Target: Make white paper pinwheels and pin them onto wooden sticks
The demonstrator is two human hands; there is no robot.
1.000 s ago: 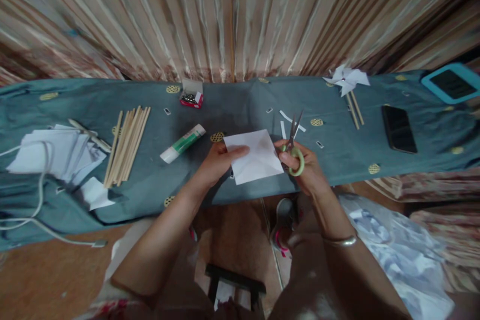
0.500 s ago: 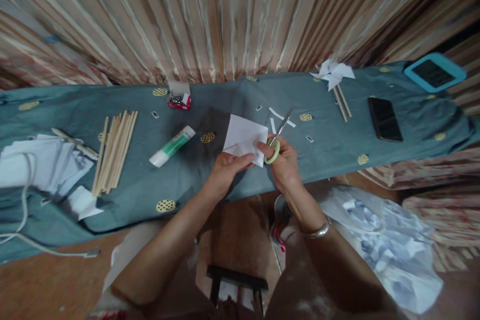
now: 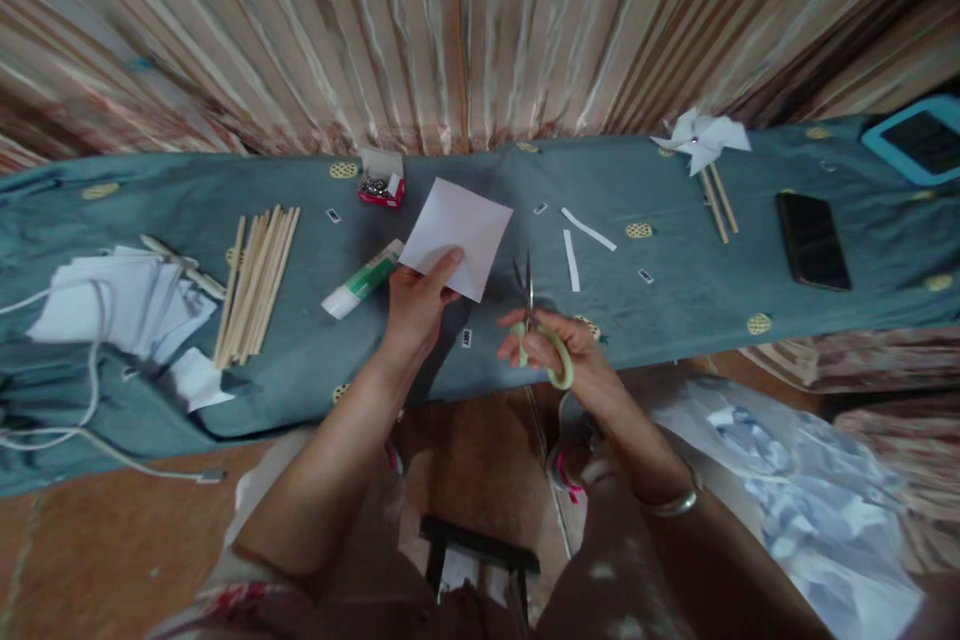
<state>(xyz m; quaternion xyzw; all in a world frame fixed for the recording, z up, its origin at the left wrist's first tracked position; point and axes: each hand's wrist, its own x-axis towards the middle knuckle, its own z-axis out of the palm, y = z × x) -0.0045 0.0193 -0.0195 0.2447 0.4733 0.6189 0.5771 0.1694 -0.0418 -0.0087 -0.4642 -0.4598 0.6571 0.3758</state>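
A square of white paper (image 3: 466,228) is pinched at its lower left edge by my left hand (image 3: 420,305), thumb on top. My right hand (image 3: 566,350) has its fingers through the pale green handles of a pair of scissors (image 3: 529,300). The blades are slightly parted and point away from me, apart from the paper. Beyond them, two narrow paper strips (image 3: 572,260) lie on the cloth. A green and white glue stick (image 3: 364,280) rests just left of the paper, its far end close to the paper's edge.
On the left are wooden sticks (image 3: 259,285), stacked paper (image 3: 101,305) and a white cable (image 3: 94,390). A small red box of metal pins (image 3: 381,188) sits at the back. To the right are a paper pinwheel (image 3: 703,138), a phone (image 3: 814,240) and a blue-framed tablet (image 3: 919,140).
The paper has moved up and left with my left hand, away from the scissors. My right hand has let go of the paper and drawn back slightly, and the blades have parted.
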